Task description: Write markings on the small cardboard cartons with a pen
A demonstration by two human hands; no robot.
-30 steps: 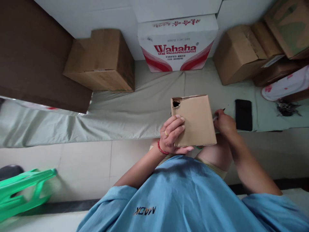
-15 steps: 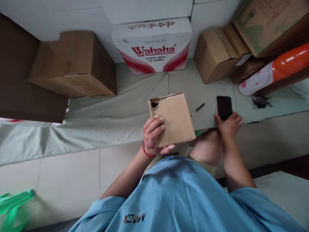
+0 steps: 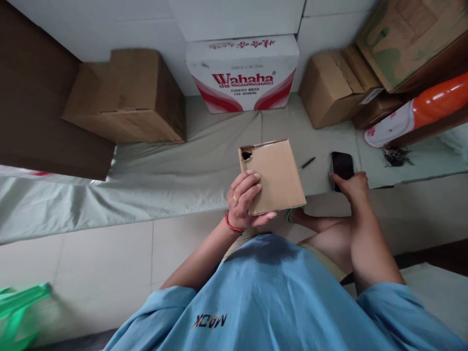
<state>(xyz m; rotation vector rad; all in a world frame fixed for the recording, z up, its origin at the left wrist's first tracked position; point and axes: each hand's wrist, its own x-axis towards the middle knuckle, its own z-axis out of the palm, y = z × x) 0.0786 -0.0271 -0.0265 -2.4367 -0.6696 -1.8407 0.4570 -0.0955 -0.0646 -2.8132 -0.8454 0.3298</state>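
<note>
My left hand grips a small brown cardboard box by its lower left corner, fingers across the top face and thumb underneath. The box has a ragged hole in its far left corner and is held above the edge of a cloth-covered platform. My right hand is closed round the near end of a black phone that lies on the cloth. A black pen lies on the cloth between the box and the phone.
Against the white wall stand a white and red Wahaha carton, a brown carton at the left and more cartons at the right. An orange and white bottle and a bunch of keys lie at the right. A green plastic thing is on the tiled floor.
My right hand let the pen down on the cloth, moved right and took hold of the phone. The left hand kept hold of the box.
</note>
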